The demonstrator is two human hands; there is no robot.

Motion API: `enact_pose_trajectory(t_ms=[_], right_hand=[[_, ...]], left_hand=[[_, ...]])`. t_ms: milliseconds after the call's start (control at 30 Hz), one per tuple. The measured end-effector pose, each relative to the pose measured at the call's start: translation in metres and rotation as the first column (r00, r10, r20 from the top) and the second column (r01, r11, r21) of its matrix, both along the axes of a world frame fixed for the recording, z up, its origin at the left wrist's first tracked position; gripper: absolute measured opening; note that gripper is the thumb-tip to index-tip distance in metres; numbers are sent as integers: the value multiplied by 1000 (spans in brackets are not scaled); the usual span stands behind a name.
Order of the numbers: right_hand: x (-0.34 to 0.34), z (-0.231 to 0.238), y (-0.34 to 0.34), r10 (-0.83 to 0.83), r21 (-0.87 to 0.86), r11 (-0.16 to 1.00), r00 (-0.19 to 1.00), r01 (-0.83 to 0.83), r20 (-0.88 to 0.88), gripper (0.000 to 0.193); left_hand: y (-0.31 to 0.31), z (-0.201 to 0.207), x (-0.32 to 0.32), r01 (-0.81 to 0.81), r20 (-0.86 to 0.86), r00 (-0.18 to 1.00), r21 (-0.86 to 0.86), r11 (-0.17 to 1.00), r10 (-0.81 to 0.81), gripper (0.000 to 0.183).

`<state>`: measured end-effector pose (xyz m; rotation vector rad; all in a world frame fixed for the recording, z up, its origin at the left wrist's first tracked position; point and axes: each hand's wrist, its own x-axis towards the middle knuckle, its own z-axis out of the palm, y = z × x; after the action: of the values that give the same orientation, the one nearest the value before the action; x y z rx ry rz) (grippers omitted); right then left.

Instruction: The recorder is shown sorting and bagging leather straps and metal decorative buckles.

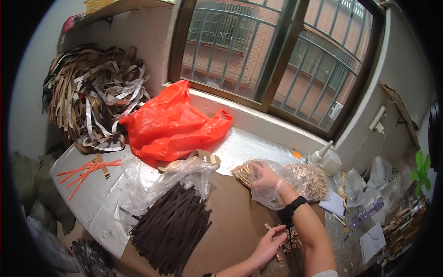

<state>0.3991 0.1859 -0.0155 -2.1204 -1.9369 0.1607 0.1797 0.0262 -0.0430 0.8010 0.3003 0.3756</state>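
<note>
My right hand (266, 176), with a black band on its wrist, reaches into a clear plastic bag (270, 197) of small gold-coloured metal pieces (310, 180). Its fingers are bent down among the pieces at the bag's left end, and the film partly covers them. Nearer to me, my left hand (269, 243) rests low over the brown work surface, thumb and fingers drawn together. What they pinch, if anything, is too small to make out. Loose gold pieces (290, 242) lie just right of its fingertips. A thick bundle of dark brown strips (171, 227) spreads to the left.
A red plastic bag (173, 129) sits under the window, beside a big heap of brown and white strips (94, 94). Orange strips (85, 173) lie at the left. A white squeeze bottle (326, 159) stands behind the gold pieces. Papers and a purple item (368, 211) clutter the right.
</note>
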Motion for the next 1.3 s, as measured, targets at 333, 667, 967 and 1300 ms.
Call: enact_pose_trajectory(t_ms=[333, 667, 967, 1300], right_hand=[[-7, 10, -21, -233, -115, 972, 925, 207, -300, 45], [-10, 70, -145, -220, -185, 878, 27, 441, -975, 24], [-82, 86, -246, -130, -181, 928, -172, 326, -976, 42], [-73, 81, -261, -307, -198, 892, 223, 407, -925, 38]], left_hand=[[29, 7, -5, -171, -121, 980, -118, 978, 156, 31], [40, 28, -18, 45, -9, 999, -199, 979, -48, 40], [27, 24, -15, 229, 115, 973, -328, 917, -202, 56], [37, 22, -15, 77, -15, 996, -269, 960, -84, 52]])
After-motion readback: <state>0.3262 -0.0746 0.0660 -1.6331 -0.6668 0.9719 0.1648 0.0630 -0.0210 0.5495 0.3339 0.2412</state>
